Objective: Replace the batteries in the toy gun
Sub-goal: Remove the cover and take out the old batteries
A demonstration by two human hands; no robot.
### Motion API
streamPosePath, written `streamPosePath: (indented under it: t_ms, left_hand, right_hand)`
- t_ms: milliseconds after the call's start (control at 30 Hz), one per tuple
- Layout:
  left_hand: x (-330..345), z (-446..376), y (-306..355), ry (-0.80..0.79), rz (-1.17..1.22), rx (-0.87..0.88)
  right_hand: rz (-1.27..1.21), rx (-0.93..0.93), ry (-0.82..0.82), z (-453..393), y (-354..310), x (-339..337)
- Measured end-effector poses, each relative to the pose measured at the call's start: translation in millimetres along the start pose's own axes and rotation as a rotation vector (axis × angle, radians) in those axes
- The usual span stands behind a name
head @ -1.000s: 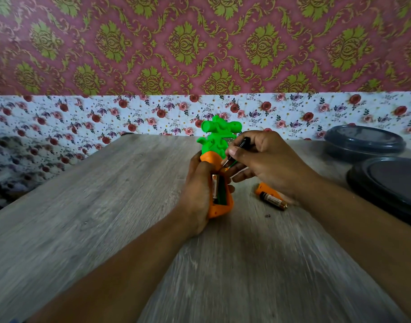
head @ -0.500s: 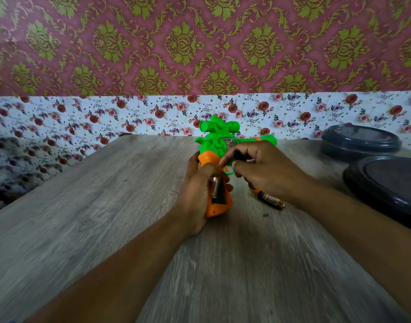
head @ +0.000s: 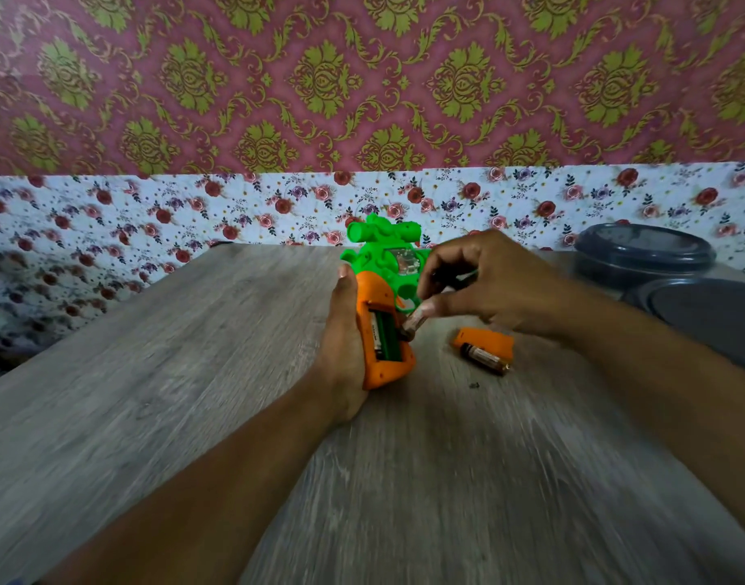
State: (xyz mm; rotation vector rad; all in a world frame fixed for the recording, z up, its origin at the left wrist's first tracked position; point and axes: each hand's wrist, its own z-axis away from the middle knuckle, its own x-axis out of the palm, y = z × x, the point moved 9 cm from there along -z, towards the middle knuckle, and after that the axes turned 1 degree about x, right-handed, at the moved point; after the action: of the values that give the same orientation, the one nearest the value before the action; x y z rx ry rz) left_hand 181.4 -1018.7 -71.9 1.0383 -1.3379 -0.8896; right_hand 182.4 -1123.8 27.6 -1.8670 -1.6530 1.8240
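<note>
Toy gun (head: 383,289) lies lengthwise — grip nearest, barrel pointing away.

A grey wooden table (head: 151,373) fills most of the view. Behind it the wall (head: 362,78) has dark pink paper with green leaf shapes on top, and a white strip (head: 151,209) with little red roses below.
</note>
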Motion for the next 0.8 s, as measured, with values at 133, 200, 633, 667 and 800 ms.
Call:
streamPosePath:
  t_ms: [133,200,633,667,800]
  left_hand:
    - [-2.9,1.2,-0.9,0.034,0.023,-0.034]
    - [-2.3,1.9,-1.3,0.036,0.031,-0.035]
    - [-3.4,4.0,0.1,0.053,0.023,-0.040]
    - [-3.6,3.8,0.2,0.053,0.017,-0.036]
    - [-4.9,3.6,1.7,0.071,0.000,-0.014]
  right_hand:
    - [0.341,0.064,0.021,3.3,12.7,-17.5]
    - [0.517,0.110,-0.013,4.8,24.9,-12.3]
    - [0.845,0.294,-0.342,15.5,58.0,8.7]
    - [0.844,0.295,-0.347,15.8,57.6,9.1]
    - [0.872,0.299,-0.368,18.2,56.3,10.7]
